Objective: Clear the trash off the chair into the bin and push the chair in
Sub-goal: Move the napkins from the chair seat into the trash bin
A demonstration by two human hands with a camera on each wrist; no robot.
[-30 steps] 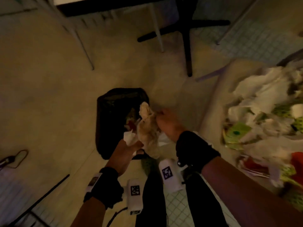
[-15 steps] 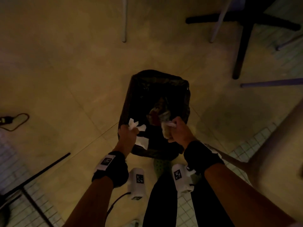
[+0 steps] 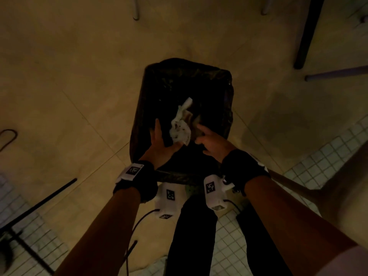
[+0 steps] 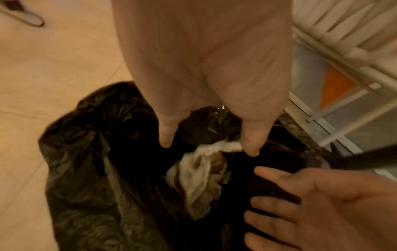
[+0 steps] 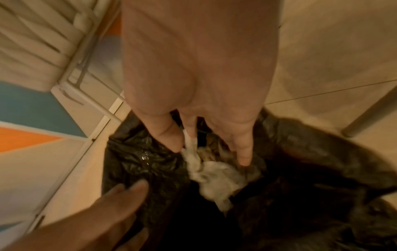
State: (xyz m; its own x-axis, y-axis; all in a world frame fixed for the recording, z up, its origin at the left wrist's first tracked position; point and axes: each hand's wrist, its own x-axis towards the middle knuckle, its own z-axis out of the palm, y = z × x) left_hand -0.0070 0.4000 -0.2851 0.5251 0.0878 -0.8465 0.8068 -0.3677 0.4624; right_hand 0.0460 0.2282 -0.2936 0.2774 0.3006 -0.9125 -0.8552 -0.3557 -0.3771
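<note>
The bin [image 3: 223, 100], lined with a black bag [image 4: 86, 169], stands on the floor right below me. A crumpled white paper wad [image 3: 180, 126] hangs loose over its mouth between my hands, blurred in the wrist views [image 4: 197, 178] [image 5: 214, 180]. My left hand [image 3: 165, 136] is open with its fingers straight, palm beside the wad [image 4: 208, 147]. My right hand [image 3: 203, 136] is open too, fingers spread downward over the bag [image 5: 210, 156]. More trash lies dark in the bottom of the bin. Only an edge of the tan chair [image 3: 342, 186] shows at the right.
A black table leg [image 3: 306, 32], grey metal legs [image 3: 136, 8] and a purple leg [image 3: 336, 73] stand beyond the bin. A cable loop [image 3: 8, 136] and a black rod [image 3: 39, 202] lie on the floor at the left. My dark trouser legs [image 3: 195, 236] are just behind the bin.
Both hands gripped paper over the bin before; now both have opened and the wad is loose between them. The view has swung off the littered chair onto the bin.
</note>
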